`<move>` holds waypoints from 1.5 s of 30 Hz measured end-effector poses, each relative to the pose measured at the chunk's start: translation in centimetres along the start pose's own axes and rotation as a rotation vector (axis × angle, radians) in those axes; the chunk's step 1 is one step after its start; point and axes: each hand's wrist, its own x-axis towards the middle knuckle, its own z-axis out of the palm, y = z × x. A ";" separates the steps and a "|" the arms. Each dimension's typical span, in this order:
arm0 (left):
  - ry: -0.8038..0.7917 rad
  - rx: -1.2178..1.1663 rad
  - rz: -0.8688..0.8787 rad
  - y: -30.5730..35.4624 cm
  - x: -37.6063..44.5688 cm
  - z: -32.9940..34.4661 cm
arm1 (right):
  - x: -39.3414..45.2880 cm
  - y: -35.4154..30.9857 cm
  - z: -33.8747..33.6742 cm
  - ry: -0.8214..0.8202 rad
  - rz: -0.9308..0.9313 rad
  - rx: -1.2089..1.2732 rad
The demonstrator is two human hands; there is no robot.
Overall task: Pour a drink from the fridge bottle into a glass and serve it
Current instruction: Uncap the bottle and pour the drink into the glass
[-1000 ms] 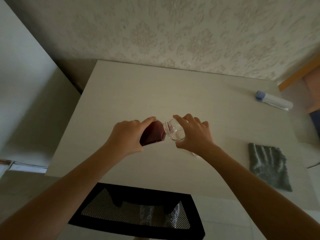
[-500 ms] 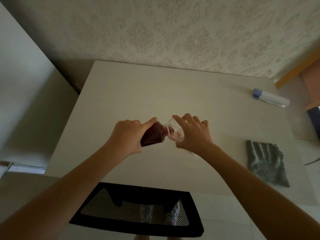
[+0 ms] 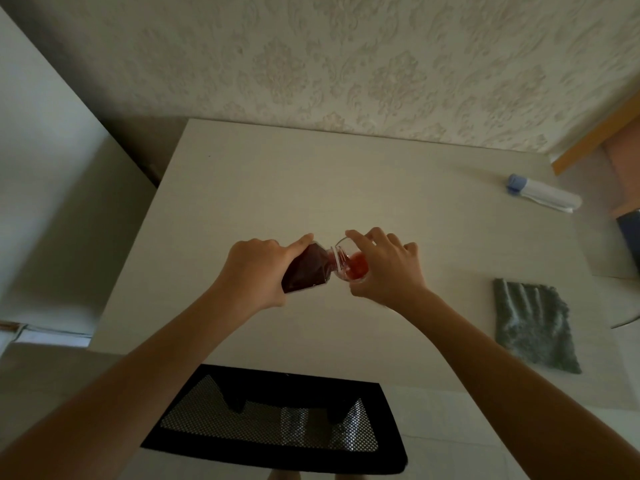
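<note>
My left hand (image 3: 254,271) grips a bottle (image 3: 306,268) of dark red drink, tilted to the right so its open neck reaches into a clear glass (image 3: 353,265). My right hand (image 3: 384,268) holds the glass, fingers curled round its far side, tipped slightly toward the bottle. Red liquid shows in the glass. Both are held over the middle of the pale table (image 3: 277,188); whether the glass touches the tabletop is hidden by my hand.
A grey cloth (image 3: 531,327) lies on the table's right side. A white cylinder with a blue cap (image 3: 542,192) lies at the far right. A black mesh chair back (image 3: 277,420) stands at the near table edge. Patterned wallpaper rises behind the table.
The bottle has tilted further into the glass, and red liquid now collects in the glass, which was clear a second ago. Both hands stay in nearly the same place.
</note>
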 end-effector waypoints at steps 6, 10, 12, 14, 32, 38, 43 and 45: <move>-0.023 0.012 -0.010 0.0 0.1 -0.1 | 0.0 0.1 0.5 0.009 0.011 0.035; -0.035 0.010 -0.011 -0.1 0.2 0.0 | 0.0 0.1 0.6 0.005 0.015 0.044; -0.044 -0.015 -0.015 -0.3 0.2 0.3 | 0.1 0.1 0.7 0.005 0.019 0.056; -0.046 -0.061 -0.023 -0.5 0.2 0.6 | 0.1 0.2 0.7 0.007 0.035 0.096; 0.145 -1.038 -0.234 1.1 -0.5 8.5 | 0.1 0.0 2.8 0.080 0.230 0.515; 0.221 -1.312 -0.337 2.5 -0.1 10.5 | 0.2 0.9 5.2 0.039 0.304 0.514; 0.247 -1.352 -0.317 2.6 0.4 11.3 | 0.2 1.7 7.0 -0.003 0.342 0.479; 0.231 -1.354 -0.306 2.6 0.5 11.5 | 0.2 1.8 7.5 -0.010 0.349 0.472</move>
